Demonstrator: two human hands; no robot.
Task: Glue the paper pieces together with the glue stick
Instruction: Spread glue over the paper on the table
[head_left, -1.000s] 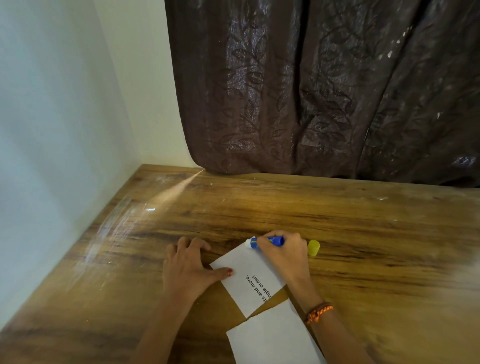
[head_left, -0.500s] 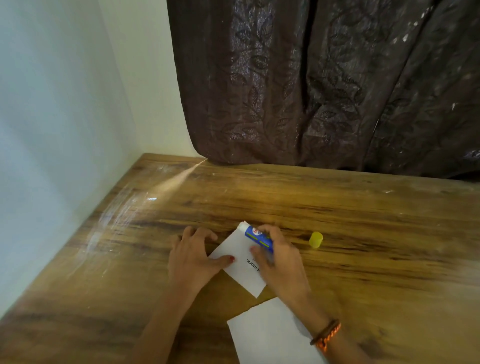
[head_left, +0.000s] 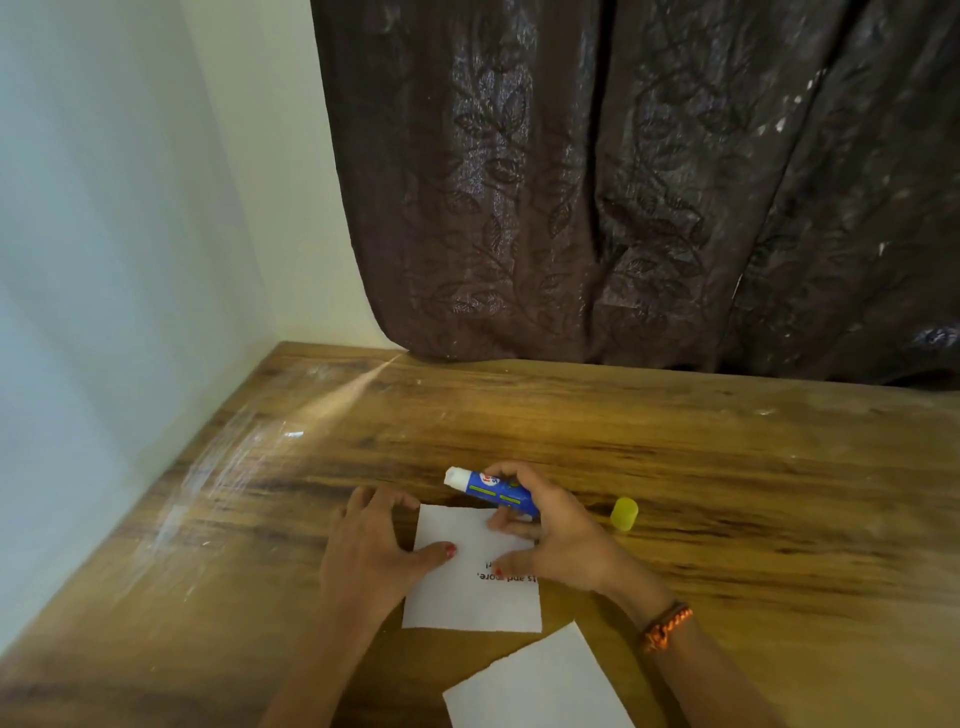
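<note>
Glue stick (head_left: 492, 490) now lifted off the printed paper (head_left: 475, 582); right hand (head_left: 553, 540) fingers grip it, left hand (head_left: 371, 553) fingers spread, pressing the sheet, ready for joining

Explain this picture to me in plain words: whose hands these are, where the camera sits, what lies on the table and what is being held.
There is no machine here. A person wears one wide-angle camera on the head, looking down at their own hands. The left hand rests on a printed paper piece on the wooden table, thumb on the sheet. The right hand grips an uncapped blue glue stick, its white tip off the paper, while its lower fingers touch the sheet. The yellow cap lies to the right. A second, blank paper piece lies nearer the person. A dark curtain hangs behind.
</note>
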